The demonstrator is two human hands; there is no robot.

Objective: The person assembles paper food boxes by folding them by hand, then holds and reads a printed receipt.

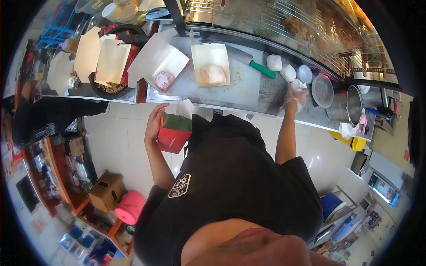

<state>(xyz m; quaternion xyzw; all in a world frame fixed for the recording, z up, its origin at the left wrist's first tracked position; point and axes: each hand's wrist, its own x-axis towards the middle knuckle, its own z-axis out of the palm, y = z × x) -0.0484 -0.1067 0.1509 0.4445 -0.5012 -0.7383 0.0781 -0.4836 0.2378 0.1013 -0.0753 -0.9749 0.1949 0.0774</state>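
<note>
My left hand (153,125) holds a red takeaway box (175,135) with its flaps up, in front of the counter edge. At the right, my right hand (293,99), in a clear plastic glove, has its fingers around a white wrapped bundle (298,84). Two more white bundles (274,63) lie just beyond it. On the counter stands an open takeaway box (211,56) with a pale wrapped item (214,74) inside. Left of it, another open box (171,60) contains a packet with red print (163,80).
A green-handled knife (262,69) lies on the white cutting board (242,91). Plastic bowls (322,91) and a metal pot (353,105) stand at the right. A lit display cabinet (275,22) borders the back. A co-worker's dark clothing (53,116) shows at left, beside a black pan (108,91).
</note>
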